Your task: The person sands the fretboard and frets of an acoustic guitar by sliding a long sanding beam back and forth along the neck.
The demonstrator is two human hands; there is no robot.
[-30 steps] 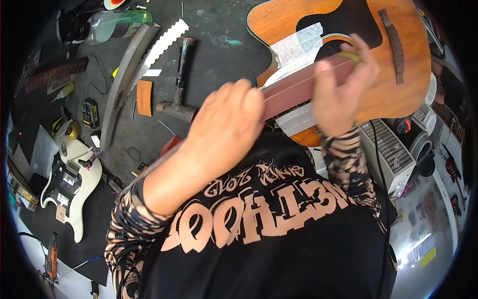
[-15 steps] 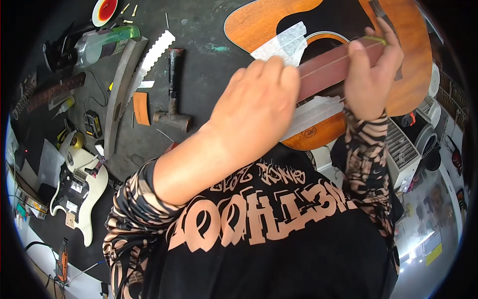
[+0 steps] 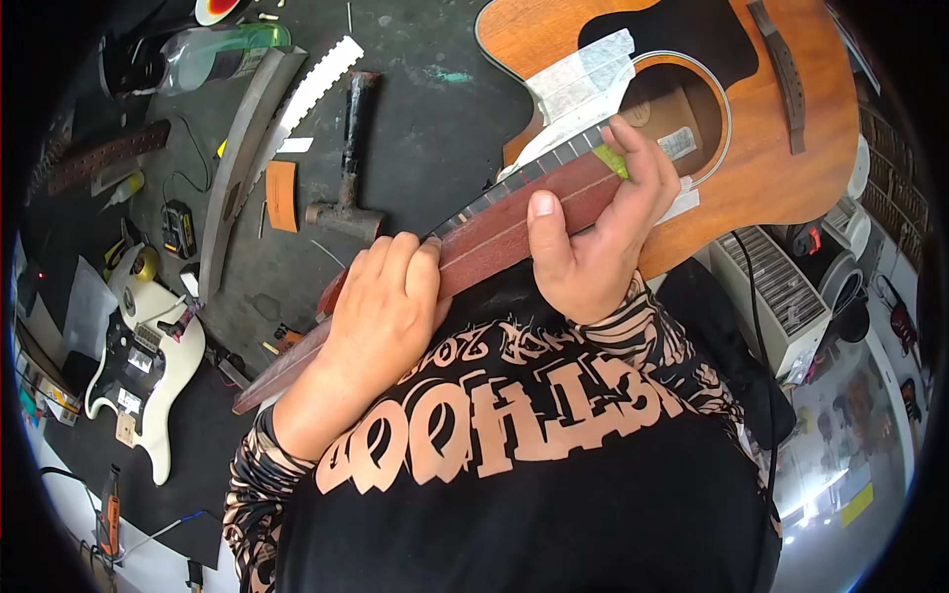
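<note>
I judge the step in hand to be working the long, straight, reddish-brown beam [image 3: 486, 243] along the dark fretboard with silvery frets [image 3: 539, 170]; a further stroke would call for level pressure from both hands. The beam slants from eight o'clock up to between one and two, its far edge beside the visible frets; whether its underside touches them I cannot tell. I have the left hand [image 3: 388, 296] clamped over it, fingers together. The right hand [image 3: 603, 239] is spread, thumb on the beam, fingers around its yellow-green end patch [image 3: 611, 161]; how firmly it grips I cannot tell. I count one beam, two hands, and two guitars: an orange-brown wooden acoustic guitar [image 3: 776, 193] towards two o'clock, and a white electric guitar body [image 3: 176, 371] between eight and nine. One dark-handled hammer [image 3: 350, 148] lies between ten and eleven.
</note>
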